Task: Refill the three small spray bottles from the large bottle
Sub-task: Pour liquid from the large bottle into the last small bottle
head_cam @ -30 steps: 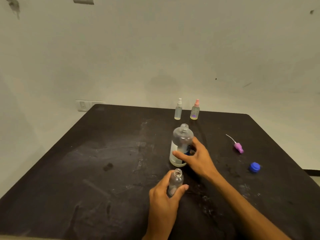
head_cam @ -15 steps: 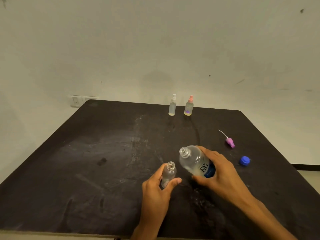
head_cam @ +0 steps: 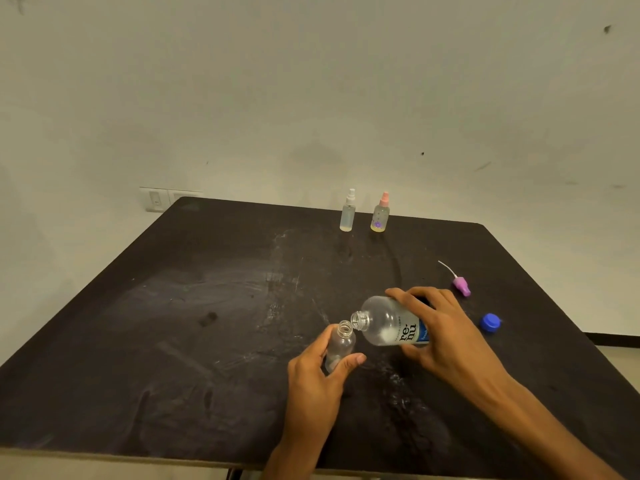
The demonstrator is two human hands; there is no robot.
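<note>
My left hand [head_cam: 320, 375] grips a small clear spray bottle [head_cam: 341, 346] that stands upright on the black table [head_cam: 173, 323] with its neck uncapped. My right hand [head_cam: 446, 337] holds the large clear bottle [head_cam: 389, 322] with a blue label, tipped almost flat, its open mouth just beside and above the small bottle's neck. Two more small spray bottles stand at the table's far edge: one with a white top [head_cam: 348, 211] and one with a pink top [head_cam: 380, 213].
A purple spray head with its white tube [head_cam: 459, 284] lies on the table right of my right hand. A blue cap [head_cam: 490, 322] lies nearer, by the right edge. A wall stands behind the table, with a switch plate [head_cam: 157, 199] at left.
My right hand lifted the large bottle off the table, brought it toward me and tipped it until its mouth reached the small bottle's neck. My left hand kept hold of the small bottle.
</note>
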